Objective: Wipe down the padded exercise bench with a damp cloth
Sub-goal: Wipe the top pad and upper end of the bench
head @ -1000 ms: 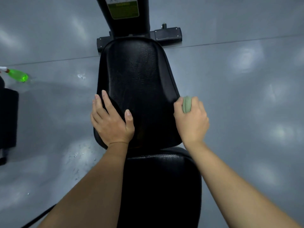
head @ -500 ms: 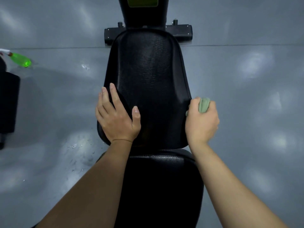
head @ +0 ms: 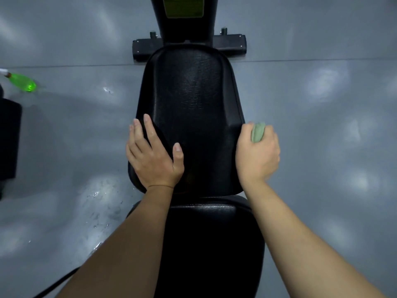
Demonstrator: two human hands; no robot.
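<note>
The black padded bench back pad runs away from me, with the seat pad below it near my body. My left hand rests flat on the pad's near left edge, fingers straight and thumb spread onto the top. My right hand grips a bunched pale green cloth and holds it against the pad's right side edge. Only a small fold of the cloth shows above my fingers.
A green spray bottle lies on the grey floor at far left. A black padded piece of equipment stands at the left edge. The bench's black base bar and upright sit at the top. Wet spots mark the floor left of the seat.
The view has shifted so the bench sits more centred. My right hand with the cloth stays at the pad's right edge, moving slightly along it. My left hand stays planted.
</note>
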